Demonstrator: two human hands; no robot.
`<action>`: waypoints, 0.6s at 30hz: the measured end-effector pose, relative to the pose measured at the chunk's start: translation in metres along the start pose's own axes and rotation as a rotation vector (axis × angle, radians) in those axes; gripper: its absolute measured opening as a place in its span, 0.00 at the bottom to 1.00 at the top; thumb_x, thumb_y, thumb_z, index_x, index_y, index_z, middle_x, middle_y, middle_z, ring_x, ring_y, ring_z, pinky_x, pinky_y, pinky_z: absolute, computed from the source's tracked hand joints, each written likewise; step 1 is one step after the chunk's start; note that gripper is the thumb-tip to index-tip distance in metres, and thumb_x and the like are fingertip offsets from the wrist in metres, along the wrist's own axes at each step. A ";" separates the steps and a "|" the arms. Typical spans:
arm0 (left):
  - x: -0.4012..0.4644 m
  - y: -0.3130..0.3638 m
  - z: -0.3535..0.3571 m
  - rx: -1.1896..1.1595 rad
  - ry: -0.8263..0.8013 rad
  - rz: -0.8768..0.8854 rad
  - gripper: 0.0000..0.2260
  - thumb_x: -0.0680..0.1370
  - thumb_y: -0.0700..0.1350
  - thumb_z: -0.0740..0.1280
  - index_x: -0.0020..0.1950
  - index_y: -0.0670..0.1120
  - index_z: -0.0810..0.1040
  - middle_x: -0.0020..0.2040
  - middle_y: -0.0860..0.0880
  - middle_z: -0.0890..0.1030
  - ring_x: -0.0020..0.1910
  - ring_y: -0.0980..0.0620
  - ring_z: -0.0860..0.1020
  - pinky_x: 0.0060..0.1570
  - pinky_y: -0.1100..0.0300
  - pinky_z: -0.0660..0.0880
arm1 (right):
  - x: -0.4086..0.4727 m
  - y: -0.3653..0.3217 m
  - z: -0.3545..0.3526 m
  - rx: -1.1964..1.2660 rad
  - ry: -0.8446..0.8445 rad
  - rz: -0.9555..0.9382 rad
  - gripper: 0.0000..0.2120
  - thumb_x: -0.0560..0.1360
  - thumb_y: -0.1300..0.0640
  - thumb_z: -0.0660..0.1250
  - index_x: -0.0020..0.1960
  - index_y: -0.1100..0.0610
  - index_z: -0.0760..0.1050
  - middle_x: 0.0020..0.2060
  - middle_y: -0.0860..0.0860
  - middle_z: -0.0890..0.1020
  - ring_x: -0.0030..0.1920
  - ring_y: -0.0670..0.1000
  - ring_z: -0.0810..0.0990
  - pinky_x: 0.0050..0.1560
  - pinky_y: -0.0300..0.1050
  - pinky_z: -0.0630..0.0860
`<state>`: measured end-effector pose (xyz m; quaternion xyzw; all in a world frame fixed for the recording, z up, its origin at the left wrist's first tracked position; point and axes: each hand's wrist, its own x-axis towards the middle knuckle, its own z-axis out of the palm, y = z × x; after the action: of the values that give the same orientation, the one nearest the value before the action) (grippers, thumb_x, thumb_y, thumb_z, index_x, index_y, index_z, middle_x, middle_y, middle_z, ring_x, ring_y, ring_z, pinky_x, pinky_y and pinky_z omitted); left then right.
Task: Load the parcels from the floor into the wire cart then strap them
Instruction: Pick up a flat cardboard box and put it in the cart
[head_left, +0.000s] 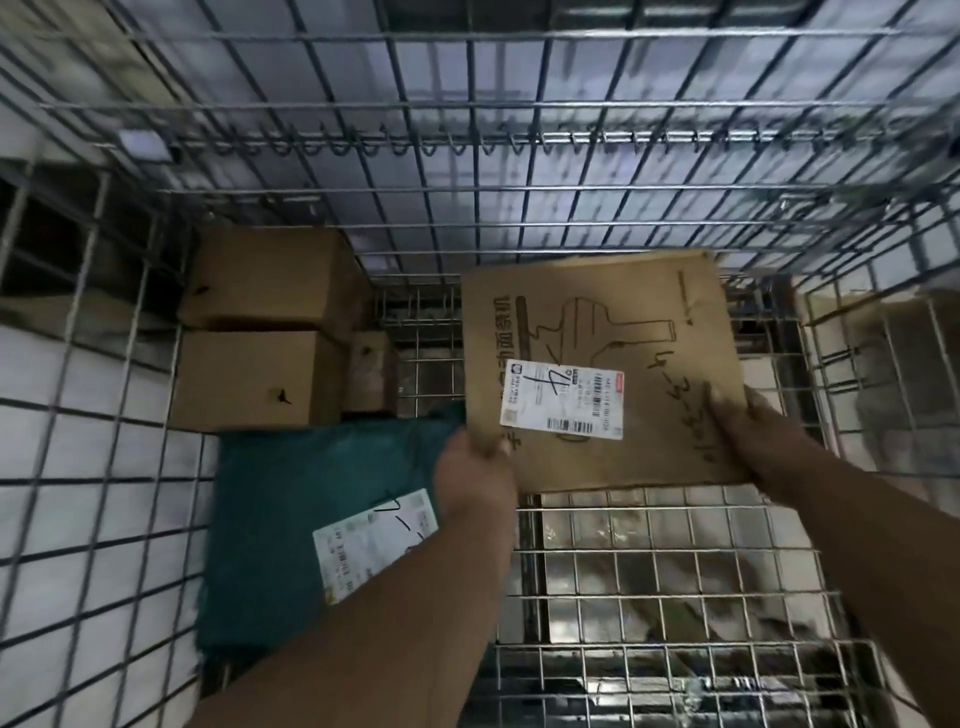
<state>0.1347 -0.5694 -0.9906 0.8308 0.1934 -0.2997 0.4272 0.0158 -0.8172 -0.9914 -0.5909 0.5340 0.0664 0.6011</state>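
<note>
I hold a flat cardboard parcel with both hands. My left hand grips its near left corner, thumb curled over the top face, and my right hand grips the near right edge, thumb pressed on the cardboard beside some handwritten marks. The parcel is inside the wire cart, above its mesh floor and towards the right. Its top face carries a line drawing with printed characters and a white shipping label marked with a pen stroke.

To the left, a dark green mailer bag lies along the cart's left wall, partly under my left forearm, with its own white label. Beyond it, two brown cardboard boxes sit side by side in the far left corner, and a smaller box stands just beside them.
</note>
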 end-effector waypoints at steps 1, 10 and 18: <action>0.000 0.001 0.004 0.060 0.037 0.022 0.06 0.78 0.44 0.64 0.52 0.48 0.80 0.46 0.49 0.82 0.46 0.47 0.80 0.40 0.61 0.71 | 0.002 0.001 0.003 -0.019 -0.010 0.004 0.15 0.80 0.44 0.58 0.65 0.46 0.64 0.48 0.50 0.78 0.45 0.52 0.78 0.42 0.47 0.76; -0.014 -0.003 0.009 0.375 -0.093 0.401 0.32 0.81 0.37 0.58 0.80 0.56 0.50 0.80 0.56 0.47 0.66 0.59 0.67 0.64 0.61 0.69 | 0.035 0.022 0.018 -0.200 0.127 0.074 0.32 0.78 0.49 0.65 0.75 0.50 0.52 0.66 0.60 0.72 0.62 0.63 0.74 0.61 0.60 0.74; -0.006 0.089 -0.044 0.795 -0.264 0.431 0.37 0.78 0.46 0.66 0.80 0.53 0.47 0.81 0.47 0.44 0.79 0.45 0.44 0.77 0.45 0.51 | -0.029 -0.063 0.037 -1.071 0.017 -0.192 0.34 0.80 0.37 0.49 0.80 0.45 0.39 0.80 0.53 0.44 0.79 0.59 0.42 0.77 0.62 0.47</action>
<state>0.1966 -0.5833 -0.9134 0.9060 -0.1691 -0.3580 0.1494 0.0694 -0.7905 -0.9410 -0.8610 0.3740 0.2693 0.2150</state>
